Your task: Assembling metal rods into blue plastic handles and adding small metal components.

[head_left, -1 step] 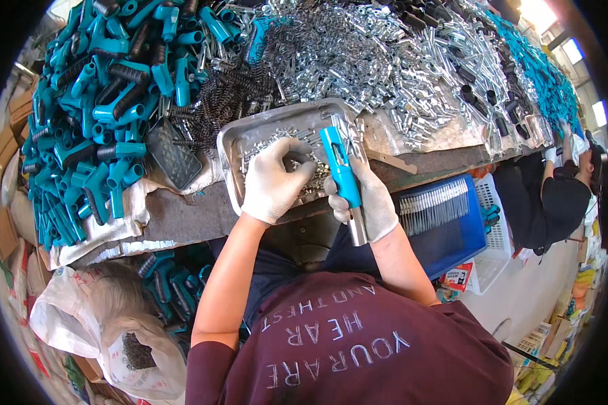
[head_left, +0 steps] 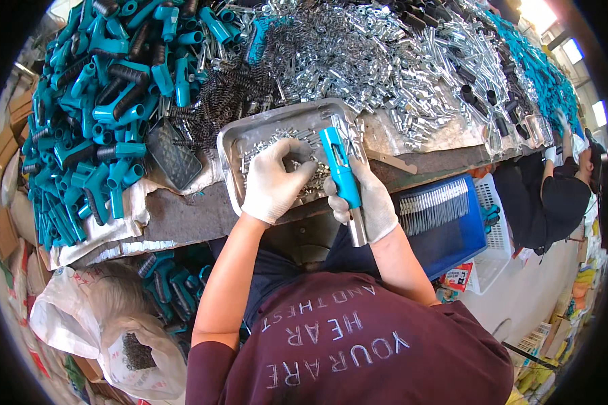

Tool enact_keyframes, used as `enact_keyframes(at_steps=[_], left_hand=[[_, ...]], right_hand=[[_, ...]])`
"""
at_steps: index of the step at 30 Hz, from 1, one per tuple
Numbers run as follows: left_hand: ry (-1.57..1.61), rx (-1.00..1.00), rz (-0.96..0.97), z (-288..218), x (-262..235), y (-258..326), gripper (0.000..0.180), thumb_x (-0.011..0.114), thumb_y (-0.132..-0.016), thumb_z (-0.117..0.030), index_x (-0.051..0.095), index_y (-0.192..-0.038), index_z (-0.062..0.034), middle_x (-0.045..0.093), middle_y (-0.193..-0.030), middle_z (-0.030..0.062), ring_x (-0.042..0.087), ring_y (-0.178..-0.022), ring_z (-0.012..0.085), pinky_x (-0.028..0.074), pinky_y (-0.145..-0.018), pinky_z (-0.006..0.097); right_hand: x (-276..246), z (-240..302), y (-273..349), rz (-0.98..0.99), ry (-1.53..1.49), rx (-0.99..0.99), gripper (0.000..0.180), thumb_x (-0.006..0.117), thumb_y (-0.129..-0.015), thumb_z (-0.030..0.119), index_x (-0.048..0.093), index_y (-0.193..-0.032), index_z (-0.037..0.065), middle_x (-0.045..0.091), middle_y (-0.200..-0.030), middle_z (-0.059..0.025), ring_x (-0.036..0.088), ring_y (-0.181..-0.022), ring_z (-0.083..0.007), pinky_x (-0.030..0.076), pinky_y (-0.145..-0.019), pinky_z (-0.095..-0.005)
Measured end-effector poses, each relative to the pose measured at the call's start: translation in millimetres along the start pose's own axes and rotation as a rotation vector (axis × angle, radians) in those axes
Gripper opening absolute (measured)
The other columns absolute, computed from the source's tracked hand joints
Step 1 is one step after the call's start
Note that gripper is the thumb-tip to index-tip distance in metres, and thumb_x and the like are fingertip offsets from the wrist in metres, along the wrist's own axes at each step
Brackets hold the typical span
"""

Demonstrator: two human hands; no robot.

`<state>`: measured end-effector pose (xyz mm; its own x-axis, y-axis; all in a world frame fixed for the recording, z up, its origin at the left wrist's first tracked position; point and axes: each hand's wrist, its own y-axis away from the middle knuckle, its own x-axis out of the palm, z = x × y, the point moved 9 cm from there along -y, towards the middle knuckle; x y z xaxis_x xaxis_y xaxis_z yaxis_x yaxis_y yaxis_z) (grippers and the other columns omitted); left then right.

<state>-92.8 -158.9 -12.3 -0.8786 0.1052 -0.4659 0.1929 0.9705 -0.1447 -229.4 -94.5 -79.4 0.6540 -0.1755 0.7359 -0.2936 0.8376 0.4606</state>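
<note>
The worktop is crowded almost to its near edge, leaving only a bare dark strip in front of the person. Teal handles heap over the left side, black springs lie in the middle, and shiny metal parts spread across the far right. Below the edge sit a blue crate and a white bag. A metal tray of small silver pieces rests at the near edge. The left hand, gloved, lies in the tray with its grip pressed together on those pieces. The right hand wraps its grip around a teal-handled tool, held over the tray's right end. Its long axis runs near-upright, teal end pointing away toward the heaps, metal end toward the person.
</note>
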Motion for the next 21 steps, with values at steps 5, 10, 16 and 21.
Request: enact_keyframes(at_steps=[5,10,16,21], left_hand=[[0.099,-0.126,0.05,18,7,-3,0.015,0.073,-0.078,-0.013,0.071,-0.086,-0.0004,0.068,-0.076,0.0044,0.061,-0.071,0.0105,0.049,-0.068,0.027],[0.18,-0.103,0.047,4,8,-2,0.013,0.074,-0.079,-0.012,0.071,-0.084,-0.0005,0.068,-0.076,0.0042,0.061,-0.069,0.0088,0.049,-0.067,0.026],[0.534,-0.334,0.193,21,36,5,0.019,0.078,-0.079,-0.017,0.071,-0.081,0.0002,0.068,-0.076,0.0026,0.061,-0.069,0.0085,0.049,-0.065,0.025],[1.097,-0.513,0.325,12,64,23,0.023,0.074,-0.086,-0.021,0.056,-0.096,-0.011,0.059,-0.076,-0.0018,0.052,-0.059,0.0064,0.041,-0.052,0.021]], right_hand=[[3,-2,-1,0.045,-0.028,0.001,0.037,0.041,-0.103,0.043,0.058,-0.114,0.012,0.064,-0.081,-0.0067,0.058,-0.056,-0.0136,0.046,-0.045,-0.0243],[1,-7,-5,0.051,-0.112,0.052,0.04,0.041,-0.103,0.045,0.059,-0.116,0.011,0.066,-0.082,-0.0071,0.059,-0.056,-0.013,0.049,-0.044,-0.0244],[9,-8,-5,0.156,-0.175,0.046,0.042,0.039,-0.103,0.045,0.06,-0.114,0.01,0.068,-0.083,-0.0091,0.062,-0.056,-0.0147,0.052,-0.043,-0.0265],[46,-19,8,0.537,-0.433,0.121,0.056,0.033,-0.102,0.054,0.06,-0.114,0.007,0.068,-0.084,-0.0109,0.048,-0.046,-0.0157,0.037,-0.038,-0.027]])
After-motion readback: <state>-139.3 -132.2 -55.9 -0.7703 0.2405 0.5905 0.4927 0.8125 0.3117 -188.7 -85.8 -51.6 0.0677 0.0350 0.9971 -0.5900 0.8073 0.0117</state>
